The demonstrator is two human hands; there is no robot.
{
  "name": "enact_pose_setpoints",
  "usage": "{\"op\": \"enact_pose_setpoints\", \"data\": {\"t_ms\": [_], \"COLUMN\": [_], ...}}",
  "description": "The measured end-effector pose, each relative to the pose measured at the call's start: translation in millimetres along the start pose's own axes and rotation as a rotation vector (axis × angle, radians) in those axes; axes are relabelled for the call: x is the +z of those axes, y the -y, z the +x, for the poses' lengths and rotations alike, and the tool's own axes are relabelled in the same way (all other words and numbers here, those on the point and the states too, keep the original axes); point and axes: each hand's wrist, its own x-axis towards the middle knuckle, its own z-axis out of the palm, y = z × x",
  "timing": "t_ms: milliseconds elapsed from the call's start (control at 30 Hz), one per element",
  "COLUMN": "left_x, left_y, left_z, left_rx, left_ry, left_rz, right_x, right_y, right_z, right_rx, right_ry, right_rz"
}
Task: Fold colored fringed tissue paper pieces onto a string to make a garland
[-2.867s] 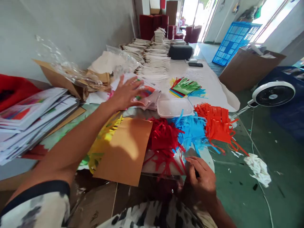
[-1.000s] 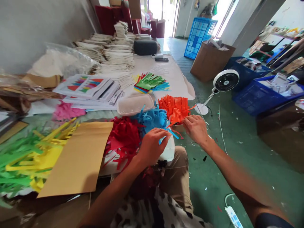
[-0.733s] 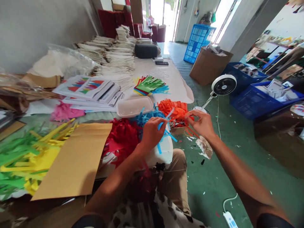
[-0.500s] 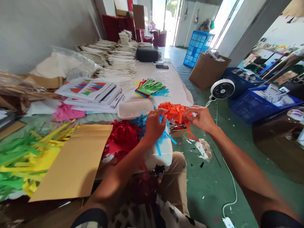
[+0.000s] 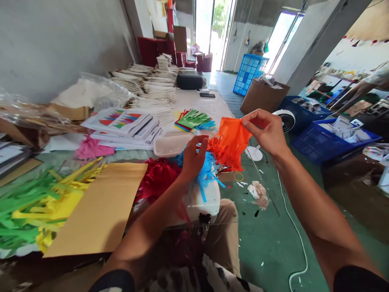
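Observation:
My right hand (image 5: pixel 266 129) pinches the top corner of an orange fringed paper cutout (image 5: pixel 228 142) and holds it up above the table edge. My left hand (image 5: pixel 193 157) has its fingers closed on the lower left fringe of the same orange cutout, resting over the blue fringed paper pile (image 5: pixel 206 172). A red fringed paper pile (image 5: pixel 156 178) lies just left of the blue one. A white plastic tray (image 5: pixel 172 144) sits behind my left hand.
A brown envelope (image 5: pixel 100 211) covers yellow and green cut paper (image 5: pixel 33 207) at left. A stack of mixed-colour cutouts (image 5: pixel 194 119), printed sheets (image 5: pixel 121 121) and paper stacks (image 5: pixel 158 81) lie farther back. A white fan (image 5: pixel 288 119), blue crates (image 5: pixel 331 140) and a cardboard box (image 5: pixel 263 97) stand on the green floor.
My right hand has lifted an orange cutout off its pile, up and away from the table. My left hand moved from the blue fringe to the orange piece's lower edge. The view tilted upward.

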Motion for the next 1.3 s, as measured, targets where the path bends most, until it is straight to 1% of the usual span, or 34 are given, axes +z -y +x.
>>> {"op": "enact_pose_setpoints", "data": {"t_ms": [67,167,267,333,433,533,667,733,800,900,967,1100,1133,1200,1300], "left_x": [-6.2,-11.6,-11.5,-10.0,-7.8,-5.2,-2.4,-4.0,-9.0,-20.8,-28.5,-38.1,-39.4,-42.0,-48.2], "left_y": [-17.8,-49.8,-77.6,-90.2,-101.6,-109.5,-119.3,-124.0,-129.4,-139.9,-147.7,-155.8,-154.8,-149.0,-133.9], "left_z": [7.9,16.0,13.2,7.0,-2.2,-8.0,-13.3,-15.6,-17.4,-19.4,-20.8,-22.8,-22.9,-23.0,-23.7], "left_rx": [0.058,0.161,0.235,0.255,0.251,0.25,0.291,0.302,0.278,0.192,0.115,-0.04,-0.077,-0.152,-0.252], "left_ry": [0.001,0.063,0.098,0.086,0.064,0.074,0.144,0.206,0.315,0.519,0.634,0.858,0.889,0.898,0.882], "left_rz": [-0.083,-0.172,-0.155,-0.121,-0.125,-0.123,-0.134,-0.192,-0.277,-0.378,-0.397,-0.398,-0.403,-0.43,-0.469], "right_x": [-5.0,-12.9,-20.3,-25.6,-34.4,-43.0,-53.5,-60.1,-67.1,-72.3,-68.1,-47.7,-43.4,-38.7,-40.3], "right_y": [13.5,34.2,52.6,63.0,75.4,84.6,93.6,96.6,97.6,95.3,93.6,95.9,97.2,99.6,102.2], "right_z": [-1.8,-10.2,-24.2,-35.7,-53.9,-70.2,-86.3,-91.4,-94.2,-95.4,-96.7,-106.5,-110.1,-117.3,-125.5], "right_rx": [-0.019,-0.032,-0.022,-0.009,0.015,0.038,0.045,0.069,0.128,0.211,0.209,0.18,0.189,0.239,0.349], "right_ry": [-0.017,-0.038,-0.053,-0.059,-0.064,-0.064,-0.068,-0.047,0.001,0.064,0.112,0.295,0.331,0.369,0.354], "right_rz": [0.017,0.003,-0.013,-0.01,0.002,-0.008,-0.023,0.0,0.079,0.226,0.262,0.325,0.369,0.468,0.573]}}
